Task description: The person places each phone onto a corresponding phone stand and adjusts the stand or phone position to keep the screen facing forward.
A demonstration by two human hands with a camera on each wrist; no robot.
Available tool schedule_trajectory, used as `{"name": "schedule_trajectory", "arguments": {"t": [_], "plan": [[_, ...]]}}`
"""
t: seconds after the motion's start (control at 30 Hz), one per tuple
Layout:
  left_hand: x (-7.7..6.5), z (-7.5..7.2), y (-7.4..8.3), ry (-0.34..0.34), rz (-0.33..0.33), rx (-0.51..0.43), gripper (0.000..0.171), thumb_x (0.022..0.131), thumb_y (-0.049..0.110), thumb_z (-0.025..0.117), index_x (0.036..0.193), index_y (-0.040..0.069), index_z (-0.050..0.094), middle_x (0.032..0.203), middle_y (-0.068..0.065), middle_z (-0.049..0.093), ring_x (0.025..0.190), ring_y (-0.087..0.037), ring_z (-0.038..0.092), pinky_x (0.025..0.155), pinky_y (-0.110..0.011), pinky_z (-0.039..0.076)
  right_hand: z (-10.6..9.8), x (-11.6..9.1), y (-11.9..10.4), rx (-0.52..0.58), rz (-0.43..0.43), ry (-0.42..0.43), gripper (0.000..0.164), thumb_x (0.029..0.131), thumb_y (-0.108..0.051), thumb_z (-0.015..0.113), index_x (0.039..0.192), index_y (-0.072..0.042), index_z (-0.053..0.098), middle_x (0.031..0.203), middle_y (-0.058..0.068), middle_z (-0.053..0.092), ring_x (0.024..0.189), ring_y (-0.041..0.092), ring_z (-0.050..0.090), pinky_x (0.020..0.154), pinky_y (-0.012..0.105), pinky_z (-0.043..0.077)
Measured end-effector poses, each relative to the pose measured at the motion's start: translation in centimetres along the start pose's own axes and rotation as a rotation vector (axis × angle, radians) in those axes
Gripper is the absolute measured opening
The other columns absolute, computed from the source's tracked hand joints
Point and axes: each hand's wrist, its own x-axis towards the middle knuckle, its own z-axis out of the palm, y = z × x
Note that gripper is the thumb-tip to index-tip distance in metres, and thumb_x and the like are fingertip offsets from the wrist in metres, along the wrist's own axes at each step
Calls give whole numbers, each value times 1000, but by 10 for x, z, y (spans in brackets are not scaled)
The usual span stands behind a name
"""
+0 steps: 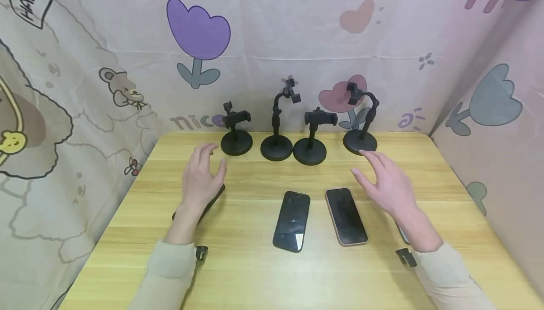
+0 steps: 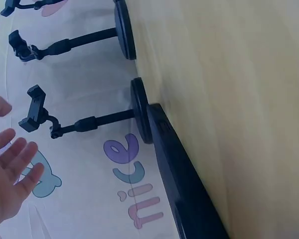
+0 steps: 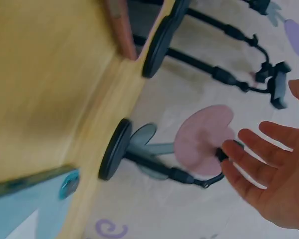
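Pale cloth backdrop (image 1: pixel 280 22) with purple tulip (image 1: pixel 198 31), behind wooden table (image 1: pixel 246 277)

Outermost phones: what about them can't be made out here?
Left phone, head view: largely hidden by the left hand and left forearm.
Left phone, left wrist view: cut off by the bottom edge.
Right phone, head view: mostly hidden by the right forearm.
Right phone, right wrist view: cut off by the left and bottom edges.

Bright head view, soft shadows; dimmer wrist views
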Motion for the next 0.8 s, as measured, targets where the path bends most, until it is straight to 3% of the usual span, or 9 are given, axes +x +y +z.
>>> {"name": "schedule_trajectory", "arguments": {"t": [0.13, 0.27, 0.47, 0.8], "plan": [[11, 7, 1, 73, -36, -44, 34, 94, 10, 67, 124, -4, 62, 117, -22, 61, 90, -35, 65, 50, -38, 45, 3, 8, -13, 81, -112, 129, 43, 94, -22, 75, 132, -6, 66, 125, 15, 70, 102, 33, 68, 75, 54, 58], [23, 13, 2, 147, -114, -115, 30, 95, 6, 64, 122, -4, 61, 114, -22, 60, 90, -33, 63, 57, -34, 44, 6, 20, -31, 170, -228, 217, 35, 90, -10, 77, 123, -2, 69, 117, 12, 73, 94, 28, 72, 72, 46, 60], [45, 27, 2, 277, -206, -222, 27, 96, 2, 62, 121, -6, 59, 118, -24, 57, 92, -34, 61, 76, -38, 46, 8, 45, -63, 302, -348, 252, 31, 91, -5, 75, 121, -1, 70, 114, 12, 74, 92, 25, 72, 74, 44, 61], [67, 50, -8, 433, -394, -352, 25, 98, 1, 59, 122, -6, 56, 121, -21, 53, 99, -25, 58, 83, -43, 48, 27, 89, -123, 419, -497, 258, 27, 95, -5, 70, 121, 1, 67, 109, 13, 71, 87, 26, 71, 74, 39, 62]]}}
